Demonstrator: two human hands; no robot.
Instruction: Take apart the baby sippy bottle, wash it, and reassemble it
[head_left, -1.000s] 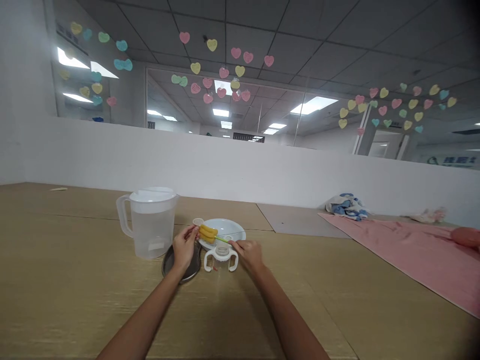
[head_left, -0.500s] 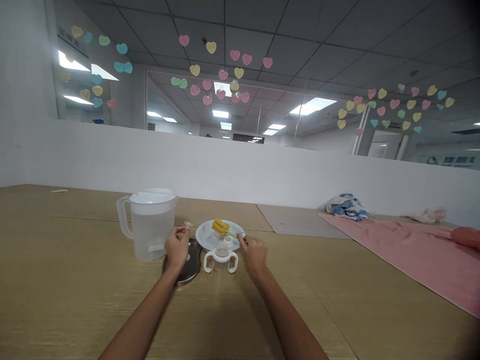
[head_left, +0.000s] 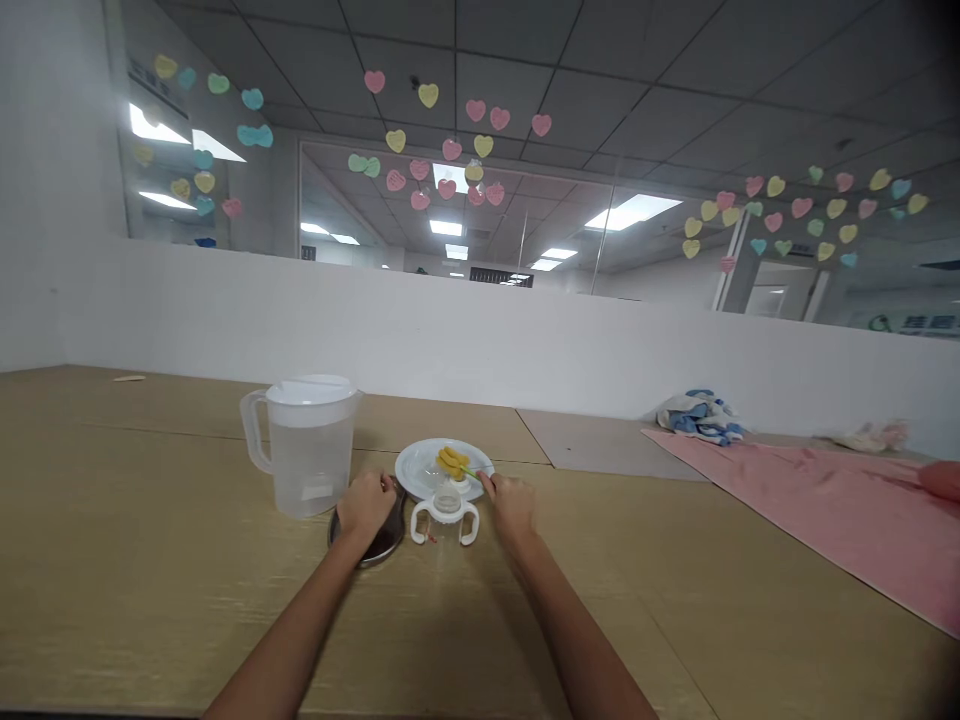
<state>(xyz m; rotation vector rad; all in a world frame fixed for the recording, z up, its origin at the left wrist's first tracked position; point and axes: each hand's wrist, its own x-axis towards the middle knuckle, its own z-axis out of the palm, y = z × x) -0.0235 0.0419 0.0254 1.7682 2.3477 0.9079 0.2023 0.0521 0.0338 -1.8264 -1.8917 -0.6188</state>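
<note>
- Room: office space with a white partition wall (head_left: pixel 450 340) across the far side of the table, and glass panes above it carrying paper hearts (head_left: pixel 450 150) in pink, yellow, green and blue.
- Surface: long wood-grain table (head_left: pixel 150 580), with a pink towel (head_left: pixel 810 520) spread at right, a grey board (head_left: pixel 600 447) beside it, and a crumpled blue-and-white cloth (head_left: pixel 701 417) further back.
- Plastic water pitcher (head_left: pixel 311 465): lidded, partly filled, standing left of the hands.
- White plate (head_left: pixel 411 470): just beyond the hands, partly behind the cup.
- Metal tray (head_left: pixel 384 547): dark oval, under the left hand, beside the pitcher.
- Two-handled trainer cup (head_left: pixel 444 525): clear body, white handles, standing between the hands, in front of the plate.
- Sponge bottle brush (head_left: pixel 452 463): yellow head lying on the plate, green stem reaching right past the rim.
- Right hand (head_left: pixel 511 505): forearm angled in, fingertips pinching the brush's stem.
- Left hand (head_left: pixel 365 505): curled, resting against the tray; anything inside it is hidden.
</note>
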